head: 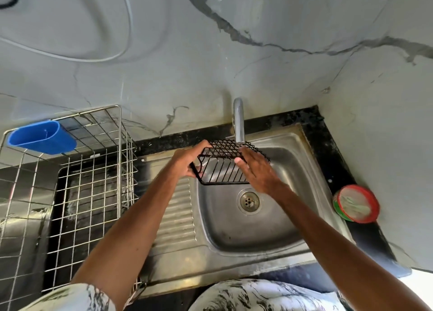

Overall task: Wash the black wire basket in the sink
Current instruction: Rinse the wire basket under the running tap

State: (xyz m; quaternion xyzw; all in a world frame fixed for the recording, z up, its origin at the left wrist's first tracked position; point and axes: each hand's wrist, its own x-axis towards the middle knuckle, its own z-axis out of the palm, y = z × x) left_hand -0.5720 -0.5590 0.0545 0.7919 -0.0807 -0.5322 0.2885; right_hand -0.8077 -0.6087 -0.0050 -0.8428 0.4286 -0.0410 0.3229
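A small black wire basket (222, 167) hangs tilted over the steel sink (290, 170), right under the spout of the chrome tap (239, 121). My left hand (191, 159) grips its left end. My right hand (254, 169) lies flat against its right side with the fingers stretched out and the thumb on the wires. I cannot tell whether water is running. The sink drain (249, 201) sits below the basket.
A large steel wire dish rack (77, 193) with a blue plastic holder (42, 137) stands on the left. The ribbed drainboard (178, 217) lies between rack and basin. A red-rimmed round tub (356, 204) sits on the black counter at right. Marble walls close the corner.
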